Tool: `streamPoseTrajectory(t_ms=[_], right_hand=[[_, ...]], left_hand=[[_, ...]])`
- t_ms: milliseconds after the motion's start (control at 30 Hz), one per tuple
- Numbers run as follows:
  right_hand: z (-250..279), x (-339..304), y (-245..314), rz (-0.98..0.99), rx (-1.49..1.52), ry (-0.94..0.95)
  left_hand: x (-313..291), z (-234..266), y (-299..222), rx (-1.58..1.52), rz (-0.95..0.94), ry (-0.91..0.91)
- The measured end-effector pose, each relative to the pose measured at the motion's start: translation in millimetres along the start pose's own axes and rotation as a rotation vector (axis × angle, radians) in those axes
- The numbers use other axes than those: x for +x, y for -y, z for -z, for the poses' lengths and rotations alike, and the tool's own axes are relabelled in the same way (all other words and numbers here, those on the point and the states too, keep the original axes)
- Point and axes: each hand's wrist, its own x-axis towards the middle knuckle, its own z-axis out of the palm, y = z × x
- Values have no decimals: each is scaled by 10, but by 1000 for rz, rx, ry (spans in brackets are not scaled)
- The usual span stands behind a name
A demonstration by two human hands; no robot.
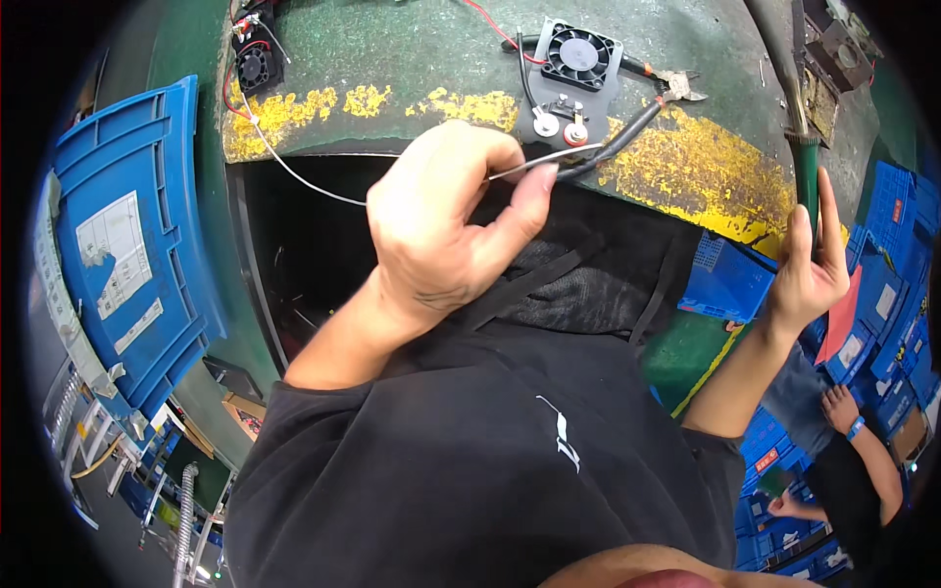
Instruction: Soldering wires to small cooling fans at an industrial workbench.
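Note:
My left hand (436,220) is closed in a pinch on a thin silvery wire (323,188), which looks like solder; its free end points right, over the bench edge. My right hand (812,269) grips the green handle (806,171) of a soldering iron whose metal shaft points away from me. Beyond my left hand lies a small black fan (580,56) on a dark plate with two ring terminals, one white (545,124) and one red (576,133). Cutting pliers (678,86) with dark handles lie beside the fan, jaws to the right.
The worn green bench (392,49) has a chipped yellow front edge. Another small fan unit (257,67) sits at the far left, and a rusty metal part (841,54) at the far right. Blue crates (147,245) stand on both sides. Another person's arm (867,451) shows at lower right.

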Motion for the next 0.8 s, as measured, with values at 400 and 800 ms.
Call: streamPoseTrajectory(t_ms=[400, 800], right_hand=[[-134, 23, -151, -79, 233, -39], [-140, 50, -175, -62, 242, -52]], left_hand=[[49, -253, -15, 290, 50, 38], [109, -267, -145, 359, 130, 54]])
